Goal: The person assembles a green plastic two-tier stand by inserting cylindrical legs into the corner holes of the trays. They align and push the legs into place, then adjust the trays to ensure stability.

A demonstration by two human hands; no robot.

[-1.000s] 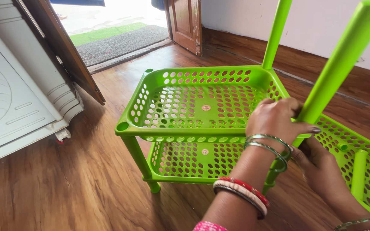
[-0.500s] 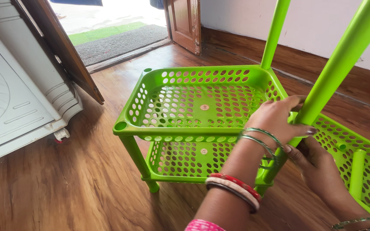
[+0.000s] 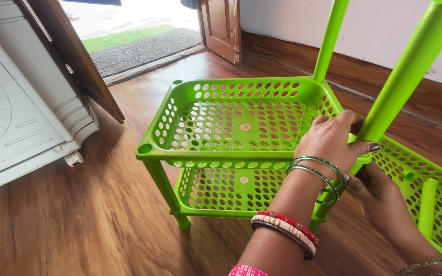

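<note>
**A:** What are the materials and shapes?

**B:** A bright green plastic rack (image 3: 236, 128) — two rectangular trays punched with round holes, joined by smooth tube legs — stands on a glossy wooden floor (image 3: 78, 225).

**A:** And the hands?

**B:** The left hand (image 3: 333, 140) closes its grip over the top tray's near right corner, at the foot of a slanting green pole (image 3: 410, 71). The right hand (image 3: 379, 197) sits just below, fingers curled at the leg; whether its grip has closed on it is hidden.
</note>
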